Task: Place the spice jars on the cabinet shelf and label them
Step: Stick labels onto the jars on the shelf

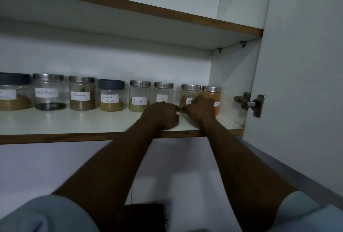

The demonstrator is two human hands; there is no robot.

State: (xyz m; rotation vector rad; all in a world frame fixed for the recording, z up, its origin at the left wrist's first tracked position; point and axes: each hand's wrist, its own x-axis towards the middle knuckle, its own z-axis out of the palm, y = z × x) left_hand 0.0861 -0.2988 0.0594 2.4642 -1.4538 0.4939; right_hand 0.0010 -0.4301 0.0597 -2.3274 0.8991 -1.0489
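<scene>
Several labelled spice jars stand in a row on the white cabinet shelf (74, 122): black pepper (49, 92), cinnamon (82, 93), coriander powder (111, 95), fennel (138, 96), cloves (163, 93), a brown-filled jar (188, 92) and an orange-filled jar (212, 93). My left hand (161, 115) rests on the shelf with its fingers curled, in front of the cloves jar. My right hand (200, 107) is at the base of the brown-filled jar, covering part of its label. Both hands' fingertips meet over something small and dark; I cannot tell what it is.
A dark-lidded jar (14, 92) stands at the far left. Another shelf's wooden edge (167, 13) runs above the jars. The open cabinet door (300, 83) with its metal hinge (250, 103) stands at the right. A dark object (144, 217) lies below between my arms.
</scene>
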